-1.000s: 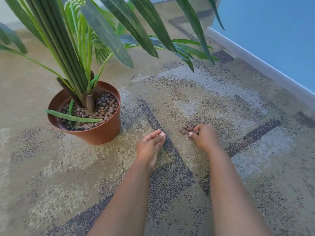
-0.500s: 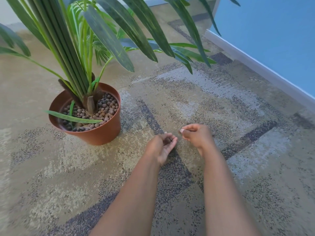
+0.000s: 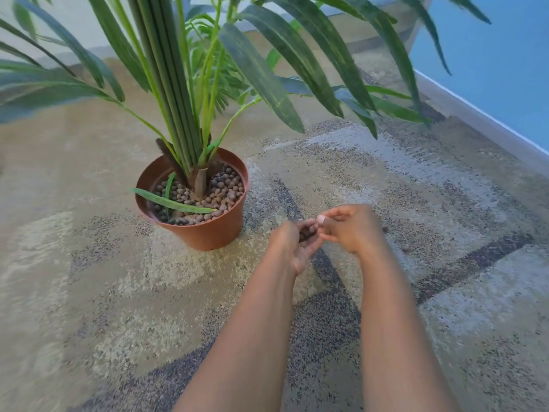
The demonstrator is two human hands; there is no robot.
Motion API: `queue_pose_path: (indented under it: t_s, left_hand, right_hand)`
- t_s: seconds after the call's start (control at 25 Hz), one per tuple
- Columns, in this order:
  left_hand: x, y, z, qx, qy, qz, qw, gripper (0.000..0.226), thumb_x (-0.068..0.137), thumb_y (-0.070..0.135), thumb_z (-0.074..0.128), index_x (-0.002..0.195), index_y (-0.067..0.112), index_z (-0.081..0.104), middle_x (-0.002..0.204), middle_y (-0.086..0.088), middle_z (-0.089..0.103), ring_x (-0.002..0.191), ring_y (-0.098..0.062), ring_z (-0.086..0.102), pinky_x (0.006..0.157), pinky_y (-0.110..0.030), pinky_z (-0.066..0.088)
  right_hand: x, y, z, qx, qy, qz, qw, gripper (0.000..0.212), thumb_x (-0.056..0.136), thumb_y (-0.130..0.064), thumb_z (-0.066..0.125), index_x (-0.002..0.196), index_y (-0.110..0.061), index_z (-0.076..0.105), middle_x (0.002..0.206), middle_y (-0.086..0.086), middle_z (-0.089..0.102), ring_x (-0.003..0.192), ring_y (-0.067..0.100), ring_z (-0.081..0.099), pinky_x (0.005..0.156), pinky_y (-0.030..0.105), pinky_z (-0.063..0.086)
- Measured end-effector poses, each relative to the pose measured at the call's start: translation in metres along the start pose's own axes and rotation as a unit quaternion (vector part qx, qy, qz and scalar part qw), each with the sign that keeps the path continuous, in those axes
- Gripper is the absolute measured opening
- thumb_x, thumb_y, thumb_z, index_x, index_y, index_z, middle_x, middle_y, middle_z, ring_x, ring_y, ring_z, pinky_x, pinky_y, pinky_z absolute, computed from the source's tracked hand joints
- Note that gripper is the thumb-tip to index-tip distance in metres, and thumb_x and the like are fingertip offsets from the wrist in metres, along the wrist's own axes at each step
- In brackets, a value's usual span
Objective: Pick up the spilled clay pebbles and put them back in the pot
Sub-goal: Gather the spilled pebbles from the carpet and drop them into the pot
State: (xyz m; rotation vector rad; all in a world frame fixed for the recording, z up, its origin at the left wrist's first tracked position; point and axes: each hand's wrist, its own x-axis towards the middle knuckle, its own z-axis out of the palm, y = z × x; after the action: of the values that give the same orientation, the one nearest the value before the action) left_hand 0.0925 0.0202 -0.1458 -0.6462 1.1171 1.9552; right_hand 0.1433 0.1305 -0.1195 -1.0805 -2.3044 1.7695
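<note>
A terracotta pot [image 3: 208, 233] stands on the carpet at centre left, holding a tall green plant and a layer of brown clay pebbles [image 3: 221, 191]. My left hand [image 3: 292, 245] is cupped palm-up just right of the pot, with a few dark pebbles [image 3: 307, 231] in it. My right hand [image 3: 352, 227] is curled with its fingertips touching the left palm at the pebbles. Two stray pebbles [image 3: 405, 248] lie on the carpet right of my right hand.
The floor is a patterned beige and grey carpet [image 3: 445, 292]. A white baseboard [image 3: 490, 126] under a blue wall runs along the right. Long plant leaves [image 3: 267, 78] hang over the space above the pot and hands.
The pile on the carpet is gone from under my right hand. Both hands have lifted and come together, and pebbles now sit in my left palm. The view has shifted right and up.
</note>
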Motion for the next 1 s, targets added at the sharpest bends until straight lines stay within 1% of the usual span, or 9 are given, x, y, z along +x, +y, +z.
queue_pose_path:
  t_s: [0.12, 0.24, 0.4, 0.48, 0.56, 0.6, 0.68, 0.8, 1.0]
  left_hand:
    - [-0.025, 0.023, 0.003, -0.005, -0.008, 0.067, 0.998, 0.024, 0.100, -0.001, 0.041, 0.110, -0.010, 0.060, 0.083, -0.017, 0.062, 0.072, -0.021, 0.062, 0.065, -0.027, 0.060]
    - [-0.053, 0.066, -0.011, -0.027, -0.015, 0.132, 0.991, 0.022, 0.100, -0.003, 0.039, 0.100, -0.010, 0.061, 0.096, -0.022, 0.064, 0.081, -0.022, 0.065, 0.066, -0.025, 0.061]
    - [-0.080, 0.140, -0.064, -0.005, 0.095, 0.279, 0.955, 0.028, 0.099, -0.007, 0.038, 0.082, -0.007, 0.060, 0.087, -0.017, 0.060, 0.075, -0.019, 0.064, 0.067, -0.023, 0.061]
    - [-0.082, 0.164, -0.091, 0.076, 0.180, 0.329, 0.924, 0.027, 0.099, -0.008, 0.040, 0.081, -0.004, 0.060, 0.083, -0.013, 0.062, 0.070, -0.017, 0.067, 0.066, -0.022, 0.061]
    - [-0.076, 0.174, -0.110, 0.222, 0.265, 0.318, 0.883, 0.021, 0.097, -0.006, 0.047, 0.090, -0.003, 0.066, 0.088, -0.014, 0.068, 0.076, -0.020, 0.068, 0.070, -0.026, 0.060]
    - [-0.073, 0.175, -0.117, 0.296, 0.295, 0.306, 0.856, 0.018, 0.096, -0.003, 0.052, 0.092, 0.000, 0.069, 0.089, -0.014, 0.071, 0.078, -0.020, 0.069, 0.076, -0.032, 0.061]
    - [-0.067, 0.171, -0.124, 0.401, 0.317, 0.300, 0.806, 0.017, 0.095, 0.006, 0.057, 0.095, 0.006, 0.074, 0.089, -0.013, 0.073, 0.081, -0.022, 0.072, 0.080, -0.040, 0.060]
    - [-0.067, 0.162, -0.123, 0.446, 0.333, 0.341, 0.758, 0.017, 0.091, 0.014, 0.063, 0.102, 0.013, 0.076, 0.098, -0.010, 0.074, 0.085, -0.025, 0.070, 0.069, -0.034, 0.058]
    - [-0.069, 0.151, -0.102, 0.390, 0.366, 0.396, 0.747, 0.017, 0.087, 0.018, 0.067, 0.102, 0.016, 0.076, 0.099, -0.005, 0.074, 0.090, -0.020, 0.067, 0.084, -0.038, 0.058]
  right_hand:
    - [-0.009, -0.025, 0.003, 0.207, -0.018, 0.014, 0.978, 0.006, 0.084, 0.002, 0.069, 0.083, -0.004, 0.070, 0.087, 0.017, 0.071, 0.068, 0.016, 0.074, 0.066, 0.026, 0.061]
    - [-0.010, -0.059, 0.029, 0.337, -0.042, 0.021, 0.940, 0.004, 0.085, 0.004, 0.067, 0.082, 0.003, 0.066, 0.078, 0.016, 0.070, 0.066, 0.019, 0.073, 0.062, 0.024, 0.059]
    - [-0.012, -0.098, 0.092, 0.445, -0.142, 0.066, 0.882, 0.013, 0.089, 0.009, 0.059, 0.076, 0.008, 0.061, 0.063, 0.015, 0.062, 0.060, 0.021, 0.065, 0.055, 0.025, 0.059]
    - [-0.013, -0.103, 0.122, 0.395, -0.154, 0.069, 0.903, 0.013, 0.089, 0.010, 0.059, 0.077, 0.007, 0.062, 0.068, 0.016, 0.060, 0.061, 0.019, 0.061, 0.059, 0.028, 0.061]
    - [-0.009, -0.100, 0.149, 0.179, -0.098, -0.011, 0.979, 0.010, 0.089, 0.003, 0.063, 0.081, -0.001, 0.068, 0.078, 0.016, 0.067, 0.065, 0.019, 0.067, 0.071, 0.033, 0.062]
    - [-0.009, -0.099, 0.159, 0.029, -0.065, -0.077, 0.994, 0.008, 0.089, -0.004, 0.065, 0.085, -0.006, 0.071, 0.085, 0.015, 0.071, 0.071, 0.021, 0.070, 0.076, 0.033, 0.060]
    - [-0.014, -0.101, 0.170, -0.173, -0.023, -0.187, 0.967, 0.012, 0.090, -0.014, 0.065, 0.093, -0.009, 0.075, 0.095, 0.011, 0.072, 0.085, 0.025, 0.070, 0.077, 0.026, 0.054]
    - [-0.018, -0.103, 0.169, -0.228, -0.026, -0.253, 0.940, 0.016, 0.092, -0.015, 0.062, 0.096, -0.008, 0.076, 0.096, 0.013, 0.071, 0.089, 0.029, 0.067, 0.075, 0.028, 0.053]
    - [-0.009, -0.098, 0.127, -0.148, 0.048, -0.281, 0.947, 0.015, 0.087, -0.016, 0.068, 0.098, -0.012, 0.077, 0.091, 0.007, 0.075, 0.079, 0.018, 0.069, 0.069, 0.016, 0.046]
